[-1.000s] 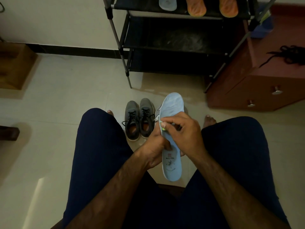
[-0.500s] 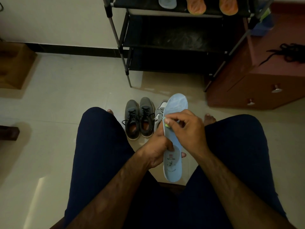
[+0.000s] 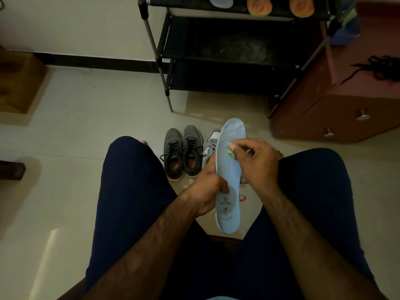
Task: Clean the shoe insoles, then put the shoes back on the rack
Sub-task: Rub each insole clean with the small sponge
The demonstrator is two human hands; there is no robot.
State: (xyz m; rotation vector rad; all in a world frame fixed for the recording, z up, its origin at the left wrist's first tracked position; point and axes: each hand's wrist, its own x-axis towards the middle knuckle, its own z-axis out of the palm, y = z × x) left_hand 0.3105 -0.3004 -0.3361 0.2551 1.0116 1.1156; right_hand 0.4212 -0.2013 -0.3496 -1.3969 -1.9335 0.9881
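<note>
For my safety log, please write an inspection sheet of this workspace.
Surface: pale tiled floor, glossy.
Job's things: blue insole held over the lap; grey shoes paired on the floor before the rack; light shoe partly hidden behind the insole; second blue insole and two orange insoles on the rack's top shelf.
Clutter: wooden box by the left wall.
Hands: left hand grips the insole's middle; right hand pinches a small green thing against its face.
Cables: black tangle on the cabinet, laces or cord, cannot tell.
Surroundings: red-brown cabinet right of the rack; white wall.
</note>
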